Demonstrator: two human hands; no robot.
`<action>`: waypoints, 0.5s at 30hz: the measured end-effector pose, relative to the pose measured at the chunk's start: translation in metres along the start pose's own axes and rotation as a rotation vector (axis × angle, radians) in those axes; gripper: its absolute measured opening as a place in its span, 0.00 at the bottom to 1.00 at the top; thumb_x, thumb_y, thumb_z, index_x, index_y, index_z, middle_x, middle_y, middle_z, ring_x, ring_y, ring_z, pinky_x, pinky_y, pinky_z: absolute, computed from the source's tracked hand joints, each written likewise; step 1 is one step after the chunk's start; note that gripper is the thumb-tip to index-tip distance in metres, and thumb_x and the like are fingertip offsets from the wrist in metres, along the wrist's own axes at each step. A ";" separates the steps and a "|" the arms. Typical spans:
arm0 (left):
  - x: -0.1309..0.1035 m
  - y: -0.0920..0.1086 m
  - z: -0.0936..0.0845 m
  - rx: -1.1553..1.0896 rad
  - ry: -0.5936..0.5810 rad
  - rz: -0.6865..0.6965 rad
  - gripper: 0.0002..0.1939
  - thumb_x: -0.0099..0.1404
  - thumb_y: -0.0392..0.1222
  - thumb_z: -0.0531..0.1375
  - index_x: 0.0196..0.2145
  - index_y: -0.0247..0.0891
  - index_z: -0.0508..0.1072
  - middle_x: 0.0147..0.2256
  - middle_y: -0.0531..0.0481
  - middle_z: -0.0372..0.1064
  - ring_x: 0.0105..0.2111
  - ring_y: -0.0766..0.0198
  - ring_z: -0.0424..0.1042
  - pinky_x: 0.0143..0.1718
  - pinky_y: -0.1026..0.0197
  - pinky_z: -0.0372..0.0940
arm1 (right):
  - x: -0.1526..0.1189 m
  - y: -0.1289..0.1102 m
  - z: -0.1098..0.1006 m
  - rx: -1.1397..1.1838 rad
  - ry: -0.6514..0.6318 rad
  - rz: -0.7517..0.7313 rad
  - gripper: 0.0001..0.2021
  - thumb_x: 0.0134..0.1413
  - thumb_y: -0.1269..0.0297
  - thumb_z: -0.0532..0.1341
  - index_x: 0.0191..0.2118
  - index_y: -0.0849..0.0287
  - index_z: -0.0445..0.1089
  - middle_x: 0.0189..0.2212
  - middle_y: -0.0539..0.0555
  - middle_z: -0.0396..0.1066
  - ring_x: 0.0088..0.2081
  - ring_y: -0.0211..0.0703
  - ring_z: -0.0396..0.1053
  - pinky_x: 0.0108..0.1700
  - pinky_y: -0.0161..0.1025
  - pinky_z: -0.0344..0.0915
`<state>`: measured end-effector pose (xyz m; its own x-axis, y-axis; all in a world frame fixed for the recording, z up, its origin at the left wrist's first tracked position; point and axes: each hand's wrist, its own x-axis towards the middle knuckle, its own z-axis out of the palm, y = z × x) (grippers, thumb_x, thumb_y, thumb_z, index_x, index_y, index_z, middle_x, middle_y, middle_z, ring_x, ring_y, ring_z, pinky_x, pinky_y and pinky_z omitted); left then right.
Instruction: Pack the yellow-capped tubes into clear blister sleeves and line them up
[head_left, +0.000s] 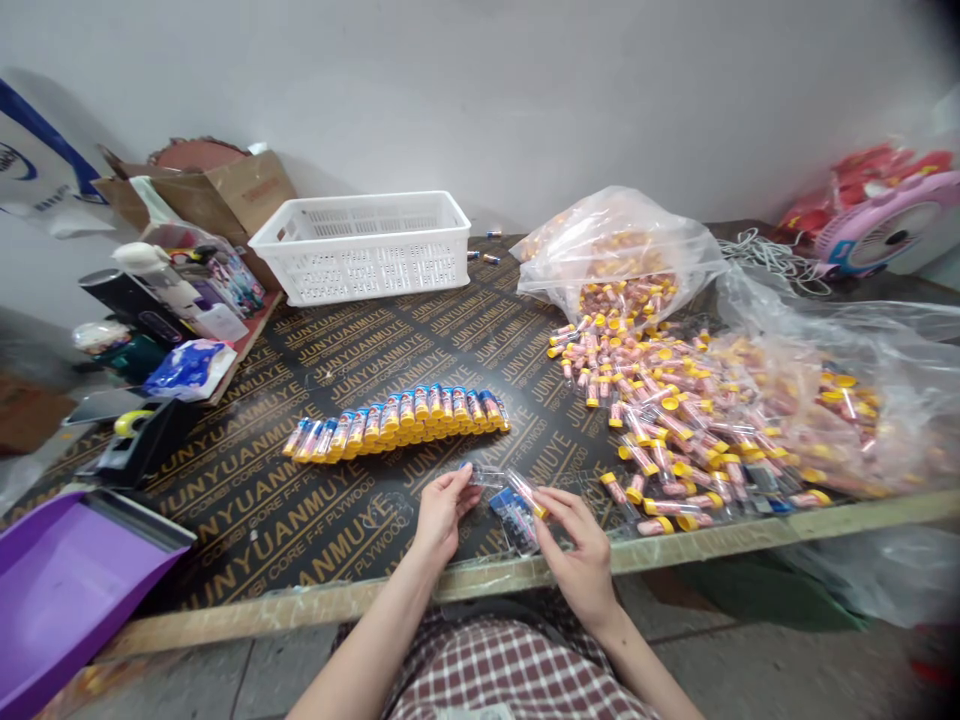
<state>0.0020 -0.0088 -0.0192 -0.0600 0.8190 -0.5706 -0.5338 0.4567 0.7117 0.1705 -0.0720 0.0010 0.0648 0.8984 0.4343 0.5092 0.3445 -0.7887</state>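
Note:
Near the front edge of the dark printed table (300, 545), my left hand (446, 510) pinches a small clear plastic piece (487, 478). My right hand (574, 540) grips a clear tube (526, 492) with pink contents and a yellow end, its far end close to the clear piece. Beneath and between the hands lies a clear packet with blue print (514, 520). Beyond them, a curved row of upright blue-and-yellow tubes (397, 420) stands packed together. To the right, a loose pile of pink tubes with yellow caps (667, 410) spreads over the table.
At the back stands a white plastic basket (375, 270). A clear bag of tubes (622, 250) lies behind the pile, with more clear plastic (885, 370) at right. A pink fan (889, 225) is at far right. A purple dustpan (75, 590) and black tape dispenser (142, 445) sit left.

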 end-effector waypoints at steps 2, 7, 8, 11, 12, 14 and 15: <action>-0.001 -0.001 0.001 0.024 -0.007 0.026 0.18 0.41 0.48 0.70 0.24 0.32 0.72 0.22 0.50 0.71 0.24 0.68 0.70 0.27 0.68 0.65 | 0.000 -0.001 0.001 0.009 -0.047 -0.005 0.15 0.55 0.70 0.56 0.48 0.52 0.70 0.42 0.56 0.70 0.45 0.47 0.68 0.48 0.46 0.67; -0.007 -0.003 0.005 0.021 -0.160 0.098 0.19 0.47 0.49 0.67 0.33 0.35 0.70 0.28 0.50 0.72 0.26 0.68 0.71 0.30 0.64 0.67 | -0.002 0.002 0.004 0.079 -0.216 -0.009 0.16 0.57 0.71 0.53 0.49 0.51 0.69 0.44 0.57 0.67 0.47 0.45 0.67 0.49 0.45 0.66; -0.009 -0.002 0.006 0.017 -0.191 0.097 0.20 0.47 0.48 0.68 0.35 0.35 0.69 0.29 0.50 0.73 0.26 0.67 0.71 0.30 0.64 0.67 | -0.002 0.003 0.004 0.096 -0.229 -0.009 0.16 0.57 0.72 0.52 0.48 0.51 0.69 0.44 0.56 0.67 0.46 0.45 0.67 0.49 0.44 0.66; -0.013 0.001 0.008 0.019 -0.213 0.081 0.23 0.46 0.46 0.69 0.38 0.36 0.67 0.27 0.51 0.72 0.24 0.68 0.70 0.29 0.65 0.67 | -0.003 0.006 0.008 0.122 -0.229 -0.001 0.16 0.56 0.73 0.52 0.46 0.52 0.70 0.42 0.56 0.67 0.45 0.44 0.67 0.48 0.43 0.67; -0.014 0.002 0.009 0.025 -0.214 0.072 0.24 0.45 0.45 0.69 0.39 0.36 0.67 0.26 0.52 0.72 0.23 0.68 0.70 0.28 0.65 0.67 | -0.003 0.006 0.009 0.125 -0.226 0.009 0.17 0.56 0.74 0.52 0.48 0.52 0.69 0.42 0.56 0.66 0.44 0.44 0.68 0.47 0.43 0.68; -0.019 0.006 0.010 0.053 -0.254 0.044 0.26 0.43 0.45 0.70 0.39 0.34 0.69 0.27 0.50 0.72 0.24 0.67 0.71 0.29 0.63 0.67 | -0.002 0.008 0.012 0.123 -0.213 0.019 0.21 0.53 0.74 0.53 0.53 0.51 0.64 0.44 0.56 0.65 0.43 0.44 0.68 0.45 0.43 0.69; -0.022 0.007 0.011 0.078 -0.295 0.023 0.25 0.43 0.45 0.70 0.38 0.33 0.70 0.27 0.49 0.73 0.24 0.66 0.71 0.30 0.63 0.67 | -0.001 0.008 0.012 0.117 -0.208 0.015 0.25 0.51 0.74 0.54 0.56 0.51 0.60 0.46 0.57 0.64 0.44 0.45 0.68 0.45 0.43 0.70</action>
<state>0.0087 -0.0197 0.0028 0.1821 0.8897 -0.4188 -0.4680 0.4530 0.7588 0.1641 -0.0664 -0.0115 -0.1122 0.9364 0.3325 0.4061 0.3486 -0.8447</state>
